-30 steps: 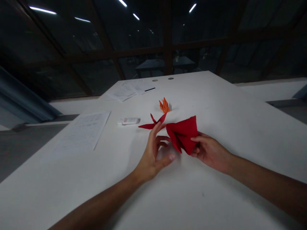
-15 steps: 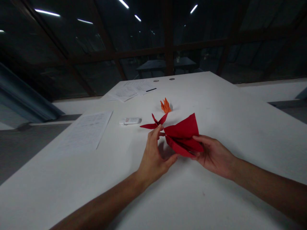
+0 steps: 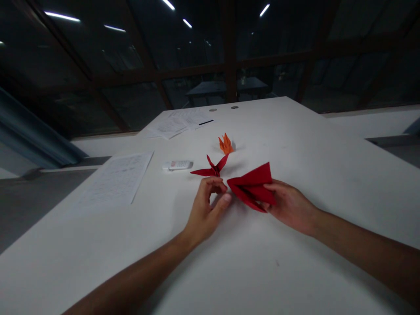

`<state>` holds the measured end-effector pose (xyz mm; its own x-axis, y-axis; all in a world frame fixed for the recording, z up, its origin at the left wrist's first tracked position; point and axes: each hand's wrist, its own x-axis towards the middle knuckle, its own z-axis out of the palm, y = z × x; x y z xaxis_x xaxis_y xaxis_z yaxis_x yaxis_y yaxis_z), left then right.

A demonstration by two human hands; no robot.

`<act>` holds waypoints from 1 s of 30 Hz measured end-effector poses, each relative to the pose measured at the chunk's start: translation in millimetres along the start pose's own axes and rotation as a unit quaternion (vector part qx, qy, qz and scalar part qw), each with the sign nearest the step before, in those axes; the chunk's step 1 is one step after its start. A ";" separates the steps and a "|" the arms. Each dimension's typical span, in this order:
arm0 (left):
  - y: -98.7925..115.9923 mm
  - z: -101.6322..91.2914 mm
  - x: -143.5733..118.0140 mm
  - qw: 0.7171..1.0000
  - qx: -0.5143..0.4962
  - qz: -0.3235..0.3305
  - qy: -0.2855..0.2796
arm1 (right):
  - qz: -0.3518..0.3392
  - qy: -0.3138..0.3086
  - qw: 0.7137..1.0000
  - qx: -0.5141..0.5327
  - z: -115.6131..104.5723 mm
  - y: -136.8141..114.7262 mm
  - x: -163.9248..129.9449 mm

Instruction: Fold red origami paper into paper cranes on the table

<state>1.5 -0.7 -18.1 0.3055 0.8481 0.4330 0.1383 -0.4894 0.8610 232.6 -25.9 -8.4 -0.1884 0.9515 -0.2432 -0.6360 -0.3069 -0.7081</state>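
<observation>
While the right hand (image 3: 290,205) pinches a half-folded sheet of red paper (image 3: 252,187) between thumb and fingers, low over the white table (image 3: 295,144), the left hand (image 3: 206,208) hovers just beside the paper's near corner, its fingers curled and the thumb close to the fingertips but closed on nothing. The sheet sits at the middle of the table, its lower point touching or almost touching the surface; which cannot be told.

A finished red paper crane (image 3: 211,168) lies just beyond the left fingertips, with a smaller orange paper crane (image 3: 225,145) farther back. A white glue stick (image 3: 177,165) lies left of them, near a printed sheet (image 3: 114,181), and more papers (image 3: 179,122) rest at the far end.

The risk appears to lie in the one-handed grip: held only at its right edge, the loose layers could spring open and lose their crease. A careless sweep of the left hand could also knock the red crane, which sits very near the knuckles. The dim light may make the fold lines hard to align.

Compared with half a second ago, the paper is lower and flatter, and the left hand, which then touched the sheet's left edge, has let go and curled inward.
</observation>
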 end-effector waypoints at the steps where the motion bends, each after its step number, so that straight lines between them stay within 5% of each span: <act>1: 0.1 0.0 -0.2 1.000 0.014 0.006 -0.022 | 0.007 0.005 1.000 0.004 1.6 -0.1 -1.0; 6: 3.6 1.4 -0.7 0.993 0.098 0.031 -0.049 | 0.030 0.004 0.999 0.044 8.6 3.5 -8.4; 12: 4.4 5.0 2.9 0.996 0.042 0.021 -0.073 | 0.004 -0.061 0.998 -0.008 9.3 10.9 -17.1; 16: -1.3 2.5 6.3 0.997 -0.054 -0.034 -0.034 | -0.018 -0.071 0.995 -0.072 7.5 11.5 -16.1; 23: -1.1 -1.8 11.1 0.990 -0.069 -0.120 0.021 | 0.013 -0.015 0.983 -0.185 2.7 -1.3 -8.6; 27: -0.5 0.1 11.4 0.989 -0.080 -0.121 0.032 | -0.080 0.048 0.919 -0.384 -6.9 -12.0 -5.9; 30: -3.4 0.7 11.7 0.988 -0.085 -0.123 0.036 | -0.299 0.044 0.765 -0.569 -10.9 -23.3 -7.5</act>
<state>5.2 10.8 -16.1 0.2136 0.9525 0.2169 0.0387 -0.2301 0.9724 257.0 -26.1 2.7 -0.0345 0.9396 0.3404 0.4830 0.3139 -0.8175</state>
